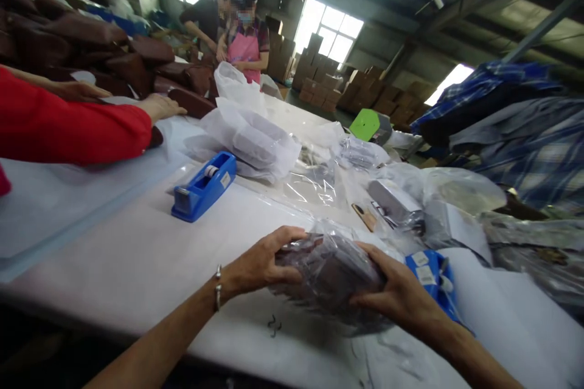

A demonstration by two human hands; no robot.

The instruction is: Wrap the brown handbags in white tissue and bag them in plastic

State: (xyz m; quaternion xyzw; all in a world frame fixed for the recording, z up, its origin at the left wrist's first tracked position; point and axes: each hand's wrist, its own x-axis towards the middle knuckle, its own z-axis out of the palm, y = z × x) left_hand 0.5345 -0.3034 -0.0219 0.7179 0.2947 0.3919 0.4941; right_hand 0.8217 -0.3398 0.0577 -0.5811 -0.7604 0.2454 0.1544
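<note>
A dark brown item in a clear plastic bag [337, 273] is held between my two hands, just above the white table [150, 255]. Around its left end, the fingers and thumb of my left hand [269, 261] are closed. My right hand [392, 285] grips its right end, thumb on the near side. Crinkled, shiny plastic makes it hard to see the item's exact kind. A blue tape dispenser [205, 185] stands ahead and to the left. Beside my right wrist is a second blue tape dispenser [433, 279].
At left, a red-sleeved co-worker's arm [82, 118] reaches toward piled brown leather-like cases [82, 33]. White wrapping [255, 134] lies farther back. Plastic-bagged items [396, 200] and a phone [364, 217] lie at right. People [244, 42] and cartons [319, 79] stand behind.
</note>
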